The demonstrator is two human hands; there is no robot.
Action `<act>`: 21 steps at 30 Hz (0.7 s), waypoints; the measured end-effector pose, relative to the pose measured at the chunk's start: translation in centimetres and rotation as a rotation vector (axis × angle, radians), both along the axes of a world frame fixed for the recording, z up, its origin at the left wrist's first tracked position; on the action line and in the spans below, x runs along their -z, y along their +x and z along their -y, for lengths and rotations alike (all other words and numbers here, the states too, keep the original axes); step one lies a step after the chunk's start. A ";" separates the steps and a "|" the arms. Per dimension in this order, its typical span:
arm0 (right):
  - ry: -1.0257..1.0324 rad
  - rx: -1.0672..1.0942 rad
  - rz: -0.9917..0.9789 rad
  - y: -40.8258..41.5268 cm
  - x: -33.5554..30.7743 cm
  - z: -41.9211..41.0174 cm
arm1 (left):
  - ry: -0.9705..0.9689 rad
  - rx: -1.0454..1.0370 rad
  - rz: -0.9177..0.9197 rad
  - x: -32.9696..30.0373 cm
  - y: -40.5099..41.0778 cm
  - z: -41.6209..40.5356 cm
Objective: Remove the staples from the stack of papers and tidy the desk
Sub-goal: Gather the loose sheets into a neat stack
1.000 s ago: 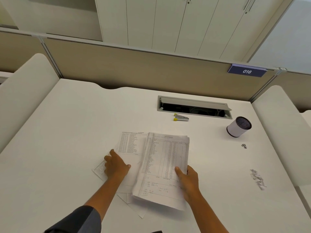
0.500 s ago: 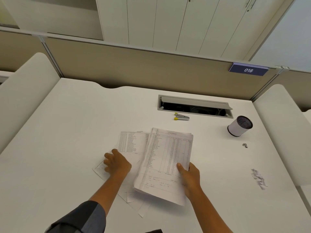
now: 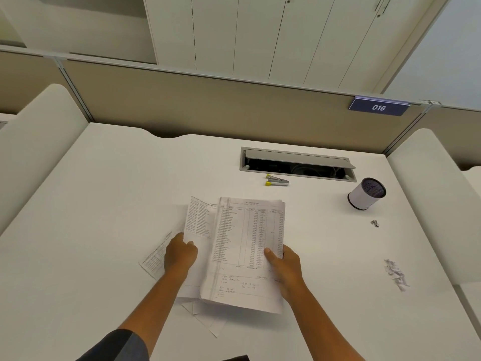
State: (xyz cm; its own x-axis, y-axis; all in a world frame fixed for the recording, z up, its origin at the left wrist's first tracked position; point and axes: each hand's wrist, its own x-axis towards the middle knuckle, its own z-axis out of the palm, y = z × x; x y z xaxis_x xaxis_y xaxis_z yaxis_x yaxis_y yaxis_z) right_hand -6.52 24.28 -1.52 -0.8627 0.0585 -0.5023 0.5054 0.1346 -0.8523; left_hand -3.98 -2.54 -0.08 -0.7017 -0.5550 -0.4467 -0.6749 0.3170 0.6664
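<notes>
Currently the right hand (image 3: pixel 285 270) grips the right edge of the paper stack (image 3: pixel 247 246), thumb on top, fingers hidden under it, so the stack's near end looks lifted slightly off the desk (image 3: pixel 104 204). Left hand (image 3: pixel 179 256) is curled on the loose sheets (image 3: pixel 199 220) just left of the stack, pinching or pressing one; can't tell which. Papers sit mid-desk toward the near edge; a few more sheets poke out underneath. Likely step: gathering loose pages back into one pile. To do it well: slide the left sheets under or onto the stack, then square the edges against the desk. Staple remover (image 3: pixel 277 180) lies toward the far edge by the cable hatch (image 3: pixel 298 164), pen cup (image 3: pixel 366 194) toward the far right corner, pulled staples (image 3: pixel 374 223) and paper scraps (image 3: pixel 396 274) by the right edge, still to clear.
</notes>
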 end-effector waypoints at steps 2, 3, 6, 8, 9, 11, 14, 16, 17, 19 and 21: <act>-0.005 -0.052 -0.006 -0.4 -0.3 0.8 | 0.112 -0.013 -0.048 -0.6 0.4 -0.3; -0.011 -0.073 -0.008 -0.7 -0.4 1.2 | 0.160 -0.016 -0.063 -0.9 0.6 -0.4; -0.031 -0.117 -0.006 -1.3 -0.8 2.5 | 0.281 -0.003 -0.084 -1.8 1.3 -0.7; -0.032 -0.133 0.002 -1.7 -0.9 3.2 | 0.360 -0.021 -0.095 -2.1 1.8 -0.8; -0.033 -0.138 0.007 -1.9 -0.9 3.5 | 0.400 -0.034 -0.104 -2.3 2.0 -0.9; -0.024 -0.147 0.010 -2.1 -1.0 4.0 | 0.470 -0.050 -0.132 -2.6 2.4 -1.1; -0.022 -0.160 0.005 -2.2 -1.2 4.4 | 0.436 -0.003 -0.188 -2.9 2.7 -1.3; -0.037 -0.151 0.001 -2.1 -1.2 4.4 | 0.364 0.033 -0.225 -3.1 2.9 -1.5; -0.044 -0.145 -0.003 -2.0 -1.3 4.3 | 0.346 0.049 -0.245 -3.2 3.0 -1.7; -0.055 -0.133 -0.016 -1.8 -1.4 4.0 | 0.330 0.083 -0.287 -4.0 3.4 -2.3; -0.099 -0.112 -0.040 -1.4 -1.5 3.4 | 0.338 0.139 -0.338 -5.1 3.6 -3.1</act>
State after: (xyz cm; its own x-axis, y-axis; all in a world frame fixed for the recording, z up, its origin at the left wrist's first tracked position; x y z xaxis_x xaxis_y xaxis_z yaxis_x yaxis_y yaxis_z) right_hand -7.91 20.90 -0.04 -0.8806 -0.0877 -0.4657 0.4571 0.1022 -0.8835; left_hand -0.40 0.56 4.97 -0.8955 -0.3093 -0.3200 -0.3696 0.1166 0.9218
